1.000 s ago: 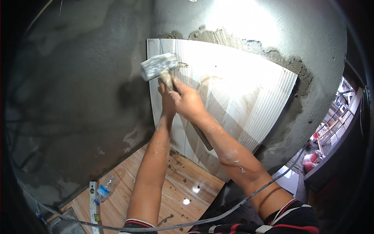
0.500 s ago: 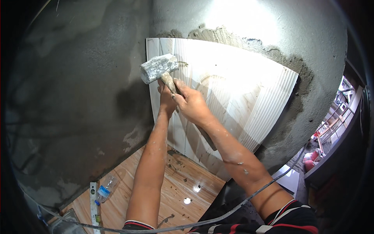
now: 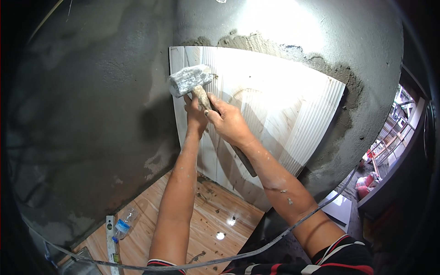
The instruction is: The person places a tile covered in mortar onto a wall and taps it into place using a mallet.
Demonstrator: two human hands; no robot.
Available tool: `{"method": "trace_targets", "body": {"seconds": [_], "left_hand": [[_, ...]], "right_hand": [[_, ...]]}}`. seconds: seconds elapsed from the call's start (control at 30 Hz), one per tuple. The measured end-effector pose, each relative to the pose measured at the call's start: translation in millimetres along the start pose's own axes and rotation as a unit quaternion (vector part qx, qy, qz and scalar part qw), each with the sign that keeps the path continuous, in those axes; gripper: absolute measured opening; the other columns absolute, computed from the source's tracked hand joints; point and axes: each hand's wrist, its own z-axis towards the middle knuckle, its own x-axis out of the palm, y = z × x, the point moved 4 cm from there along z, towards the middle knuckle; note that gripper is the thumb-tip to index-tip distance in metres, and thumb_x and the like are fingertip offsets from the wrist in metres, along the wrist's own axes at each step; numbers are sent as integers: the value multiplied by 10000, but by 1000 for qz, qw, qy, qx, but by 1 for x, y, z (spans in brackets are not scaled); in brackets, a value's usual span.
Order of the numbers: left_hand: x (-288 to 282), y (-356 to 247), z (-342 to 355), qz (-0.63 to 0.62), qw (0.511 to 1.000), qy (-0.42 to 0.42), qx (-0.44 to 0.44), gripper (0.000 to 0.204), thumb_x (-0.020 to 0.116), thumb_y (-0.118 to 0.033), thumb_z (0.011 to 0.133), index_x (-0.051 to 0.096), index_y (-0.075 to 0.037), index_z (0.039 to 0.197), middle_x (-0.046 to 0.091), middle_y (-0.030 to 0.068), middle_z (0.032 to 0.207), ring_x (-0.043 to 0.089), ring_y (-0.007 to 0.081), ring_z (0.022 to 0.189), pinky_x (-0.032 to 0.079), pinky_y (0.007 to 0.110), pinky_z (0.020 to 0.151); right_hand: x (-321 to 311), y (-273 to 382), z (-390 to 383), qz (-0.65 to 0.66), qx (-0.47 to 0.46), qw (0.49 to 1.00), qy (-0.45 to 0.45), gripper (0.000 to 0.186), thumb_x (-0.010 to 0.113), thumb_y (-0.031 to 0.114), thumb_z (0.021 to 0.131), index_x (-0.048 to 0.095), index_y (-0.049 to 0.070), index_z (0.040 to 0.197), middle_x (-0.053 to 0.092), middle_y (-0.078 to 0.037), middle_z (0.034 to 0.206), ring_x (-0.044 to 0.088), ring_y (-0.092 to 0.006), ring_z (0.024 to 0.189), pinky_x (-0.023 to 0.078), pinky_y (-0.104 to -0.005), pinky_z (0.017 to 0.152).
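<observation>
My right hand is wrapped round the handle of a mallet with a grey, mortar-smeared head. The mallet head is in front of the upper left part of a large white tile with ribbed bands, and the handle's lower end sticks out below my wrist. My left hand is at the tile's left part, behind the mallet. Its visible fingers are stretched upward against the tile face; the others are hidden by the mallet and my right hand. Grey mortar shows along the tile's top and right edges.
A plastered wall meets the tiled wall in a corner at left. On the wood-patterned floor lie a spirit level, a plastic bottle and mortar crumbs. A cable crosses the foreground. At right is an opening with red-and-white bags.
The mallet head has shifted slightly to the right relative to the tile. My view has tilted a little; both hands stay in nearly the same place.
</observation>
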Motion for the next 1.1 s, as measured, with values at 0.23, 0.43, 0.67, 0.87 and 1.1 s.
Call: {"method": "trace_targets", "body": {"seconds": [0.23, 0.43, 0.67, 0.87, 1.1], "left_hand": [[-3, -10, -2, -16, 999, 35, -33, 647, 626, -425, 939, 420, -140, 1483, 375, 277, 1519, 288, 569, 1410, 288, 644, 1157], [6, 6, -3, -21, 991, 59, -119, 731, 633, -402, 947, 339, -102, 1546, 340, 294, 1577, 192, 625, 1443, 187, 663, 1191], [6, 19, 3, -140, 986, 87, -29, 747, 578, -394, 982, 276, -73, 1586, 194, 387, 1601, 226, 590, 1456, 279, 627, 1168], [-3, 14, -3, 26, 987, 47, -154, 699, 574, -361, 986, 324, -74, 1572, 218, 390, 1592, 294, 567, 1432, 330, 562, 1168], [-5, 17, 1, -65, 991, 42, -107, 657, 592, -338, 975, 371, -121, 1554, 266, 408, 1557, 415, 569, 1358, 416, 544, 1116]], "right_hand": [[5, -2, 1, -13, 7, 1000, -28, 524, 603, 144, 965, 513, -95, 1422, 621, -287, 1366, 612, -325, 1293, 455, -358, 1102], [1, 3, 21, -74, 2, 997, -19, 512, 586, 137, 949, 533, -85, 1407, 631, -303, 1330, 627, -338, 1267, 463, -362, 1087], [7, 14, 29, 1, -44, 998, -46, 496, 585, 162, 929, 571, -70, 1367, 677, -326, 1185, 669, -430, 1149, 514, -444, 1004], [6, 19, 25, -10, 11, 999, -36, 544, 579, 167, 937, 528, -111, 1403, 612, -309, 1363, 595, -357, 1310, 439, -360, 1113], [7, 20, 19, -45, 35, 998, -29, 527, 596, 153, 943, 536, -90, 1406, 620, -312, 1339, 606, -377, 1288, 447, -370, 1103]]}}
